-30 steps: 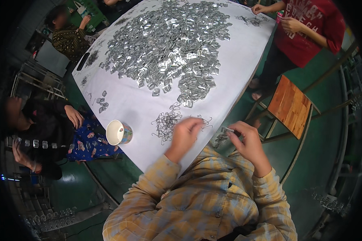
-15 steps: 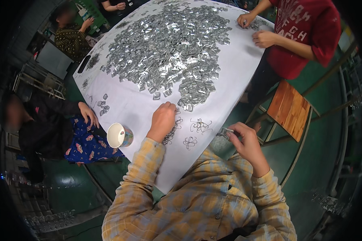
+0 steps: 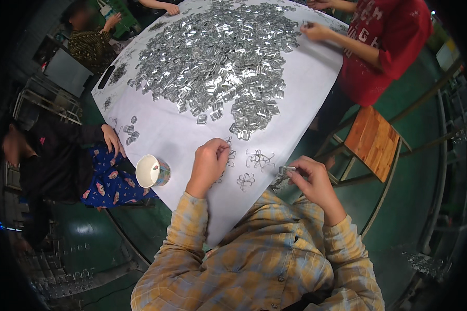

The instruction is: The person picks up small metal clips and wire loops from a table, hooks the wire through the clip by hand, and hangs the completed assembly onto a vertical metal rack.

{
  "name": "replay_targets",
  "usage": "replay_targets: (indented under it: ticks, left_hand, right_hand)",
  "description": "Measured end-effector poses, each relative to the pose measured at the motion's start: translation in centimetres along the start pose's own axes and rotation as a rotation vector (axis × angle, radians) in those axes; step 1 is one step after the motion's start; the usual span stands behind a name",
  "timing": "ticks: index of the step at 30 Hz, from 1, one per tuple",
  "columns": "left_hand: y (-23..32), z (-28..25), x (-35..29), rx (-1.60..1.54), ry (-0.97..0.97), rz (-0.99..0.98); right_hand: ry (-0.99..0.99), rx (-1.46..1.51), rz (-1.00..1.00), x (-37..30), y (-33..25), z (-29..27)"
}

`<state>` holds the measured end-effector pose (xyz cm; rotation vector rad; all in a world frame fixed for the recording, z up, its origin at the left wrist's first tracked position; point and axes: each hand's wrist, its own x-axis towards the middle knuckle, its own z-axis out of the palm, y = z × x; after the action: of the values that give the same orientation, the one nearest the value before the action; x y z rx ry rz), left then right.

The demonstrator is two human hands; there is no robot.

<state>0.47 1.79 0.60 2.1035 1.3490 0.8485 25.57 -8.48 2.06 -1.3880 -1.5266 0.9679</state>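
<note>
At the near edge of the table my right hand (image 3: 316,181) pinches a small shiny metal piece (image 3: 285,170), shaped like a flat buckle. My left hand (image 3: 208,163) is closed, thumb and fingertips together, over bent wire pieces (image 3: 230,159) that it partly covers. Whether a wire is between its fingertips is too small to tell. Between my hands lie two small clusters of thin bent wires, a larger cluster (image 3: 259,158) and a smaller cluster (image 3: 245,180). Beyond them spreads a large heap of silvery metal pieces (image 3: 218,62).
A paper cup (image 3: 163,173) stands at the left edge of the white-covered table (image 3: 179,137). Several loose metal pieces (image 3: 132,135) lie near a seated person's hand (image 3: 111,140). Someone in a red shirt (image 3: 394,46) works at the right, by a wooden stool (image 3: 372,145).
My left hand has drawn slightly back from the heap, its fingertips now in view. My right hand has shifted slightly left with the metal piece. The red-shirted person's hands have moved farther away.
</note>
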Motion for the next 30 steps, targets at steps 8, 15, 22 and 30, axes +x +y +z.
replay_targets:
  ticks: [8,15,22,30]
  left_hand:
    - [6.2,3.7,-0.9,-0.486,-0.098,0.086]
    - [7.0,4.2,-1.2,-0.5,-0.139,0.149]
    - [6.3,3.9,-1.3,-0.534,-0.17,0.286]
    - [6.4,5.2,-3.6,-0.629,-0.078,0.154]
  right_hand:
    - [-0.047,0.104,-0.006,0.3,-1.0,0.3]
    - [-0.032,0.085,0.009,0.1,-1.5,0.2]
    - [-0.101,0.082,0.005,0.2,-1.2,0.3]
    - [-0.197,0.155,0.022,2.1,2.0,-0.8]
